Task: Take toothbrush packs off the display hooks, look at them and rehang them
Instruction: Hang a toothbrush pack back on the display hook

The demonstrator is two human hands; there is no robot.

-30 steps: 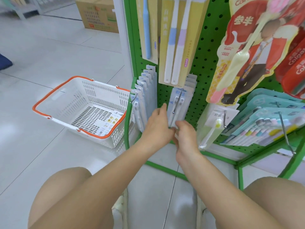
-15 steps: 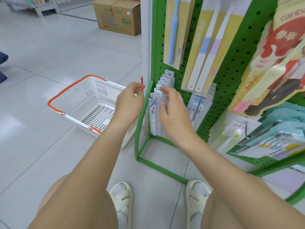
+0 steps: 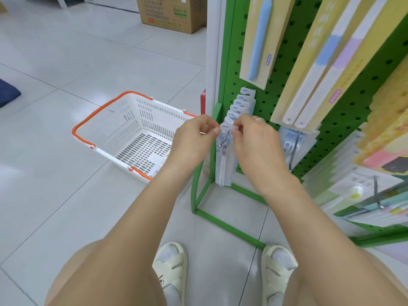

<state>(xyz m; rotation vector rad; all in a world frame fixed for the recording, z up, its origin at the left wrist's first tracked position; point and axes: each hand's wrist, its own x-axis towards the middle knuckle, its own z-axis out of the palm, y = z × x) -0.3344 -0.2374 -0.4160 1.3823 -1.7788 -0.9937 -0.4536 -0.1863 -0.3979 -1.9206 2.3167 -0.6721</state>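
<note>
Half a second ago the hands were only reaching toward the leftmost hook; now both pinch the top tab of the front toothbrush pack (image 3: pixel 223 155) on it. The left hand (image 3: pixel 194 138) nips the tab's left corner, the right hand (image 3: pixel 256 140) its right corner, a ring on one finger. A second ago they were working at the neighbouring hook's packs (image 3: pixel 292 140), so this looks like the start of a fresh cycle: lifting this pack off the wire hook (image 3: pixel 224 139), whose tip shows just below the tab. Whether the tab's hole has cleared the hook I cannot tell.

Counted: about seven small packs in the row behind the held one (image 3: pixel 240 102), though the overlap makes that rough; two hands; one white shopping basket (image 3: pixel 132 129) with orange handles on the floor, just left of the green pegboard stand (image 3: pixel 276 102); one cardboard box (image 3: pixel 170 12) farther back.
</note>
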